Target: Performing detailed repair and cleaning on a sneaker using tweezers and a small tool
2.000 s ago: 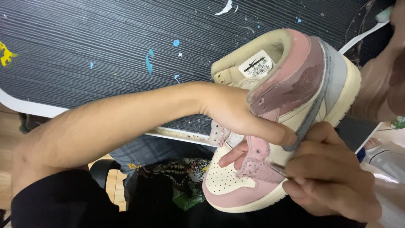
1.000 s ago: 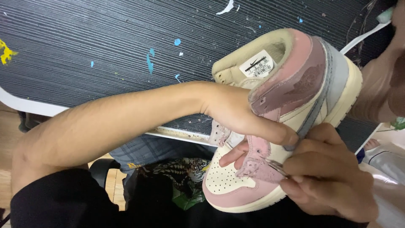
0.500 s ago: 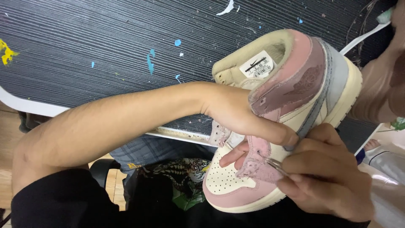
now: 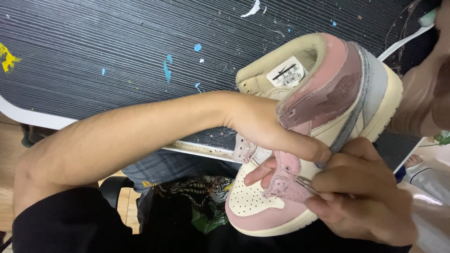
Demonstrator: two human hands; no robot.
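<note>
Head view: left hand (image 4: 262,129) fingers clasp sneaker (image 4: 323,117); right hand (image 4: 363,197) fingers pinch tool (image 4: 304,183).

shoe (image 4: 323,117) between both hands, mat (image 4: 117,51) behind, tool (image 4: 307,183) at its front

Beyond the fingers, a dark ribbed mat (image 4: 117,51) covers the table, marked with blue, white and yellow paint specks (image 4: 166,68). A white table edge (image 4: 28,117) borders the mat. Below the fingers lie grey checked fabric (image 4: 173,166), a printed cloth (image 4: 201,197) and wooden floor (image 4: 7,150).
</note>
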